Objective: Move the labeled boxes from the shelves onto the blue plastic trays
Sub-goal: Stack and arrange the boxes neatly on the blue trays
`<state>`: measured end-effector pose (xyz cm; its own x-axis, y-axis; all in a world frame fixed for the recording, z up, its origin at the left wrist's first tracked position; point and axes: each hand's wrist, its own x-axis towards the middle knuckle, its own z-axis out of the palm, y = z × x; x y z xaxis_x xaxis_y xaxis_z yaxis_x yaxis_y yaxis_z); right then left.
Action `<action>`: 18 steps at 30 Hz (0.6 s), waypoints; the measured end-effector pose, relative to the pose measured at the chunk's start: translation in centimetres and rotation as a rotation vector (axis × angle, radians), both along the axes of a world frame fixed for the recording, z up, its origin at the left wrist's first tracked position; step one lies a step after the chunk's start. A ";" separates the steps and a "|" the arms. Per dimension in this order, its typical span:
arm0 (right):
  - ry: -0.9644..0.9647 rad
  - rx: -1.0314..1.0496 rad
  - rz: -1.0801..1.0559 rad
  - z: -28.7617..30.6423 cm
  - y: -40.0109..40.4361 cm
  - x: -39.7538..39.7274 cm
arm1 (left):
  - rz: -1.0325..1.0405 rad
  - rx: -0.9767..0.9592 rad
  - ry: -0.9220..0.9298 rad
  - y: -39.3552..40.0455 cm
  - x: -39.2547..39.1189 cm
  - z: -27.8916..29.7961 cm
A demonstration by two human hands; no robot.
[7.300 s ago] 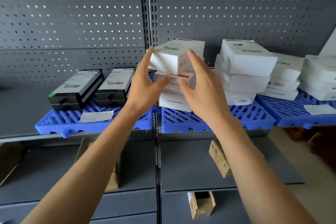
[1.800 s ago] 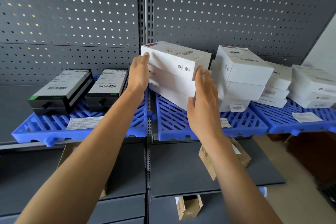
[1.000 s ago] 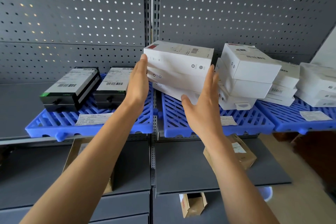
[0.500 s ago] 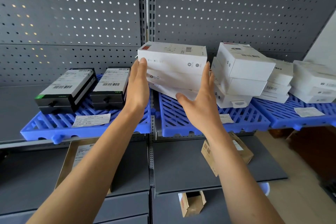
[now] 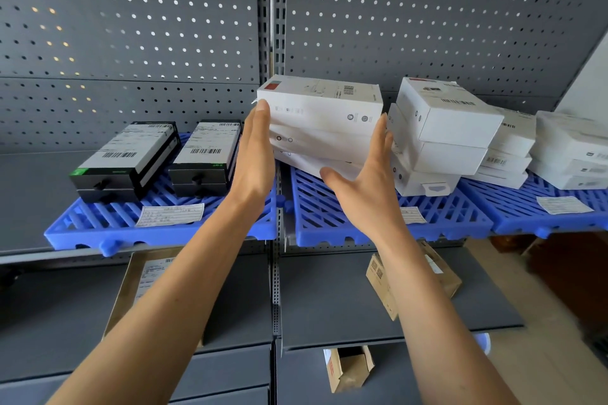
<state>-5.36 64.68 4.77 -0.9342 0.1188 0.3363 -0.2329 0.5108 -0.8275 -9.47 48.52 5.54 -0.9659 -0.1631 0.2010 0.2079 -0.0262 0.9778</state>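
Left hand (image 5: 255,154) hides white stack's (image 5: 320,128) left end.

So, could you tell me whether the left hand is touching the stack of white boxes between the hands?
Touching. The head view shows the left hand flat against the left side of the white box stack, no gap visible.

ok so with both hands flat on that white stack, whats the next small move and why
Probably lower the white stack flat onto the middle blue tray. It sits tilted, its right end raised, pressed between the left hand and right hand, straight fingers flat against its sides.
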 end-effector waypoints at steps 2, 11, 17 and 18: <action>0.024 -0.010 -0.016 -0.2 0.1 -0.2 | -0.013 0.008 -0.015 -0.1 0.0 0.3; 0.108 -0.074 -0.030 -0.9 -0.1 -0.6 | -0.062 0.004 -0.036 0.0 0.2 0.8; 0.115 -0.057 0.000 -1.2 -0.2 -0.4 | -0.120 -0.014 -0.080 -0.5 -1.4 1.5; 0.108 -0.055 0.002 -1.2 -0.2 -0.3 | -0.122 -0.024 -0.086 -0.6 -1.7 1.7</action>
<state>-5.62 64.45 3.60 -0.8931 0.1383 0.4281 -0.3231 0.4650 -0.8242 -11.22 47.94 7.27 -0.9921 -0.0398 0.1189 0.1198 -0.0222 0.9925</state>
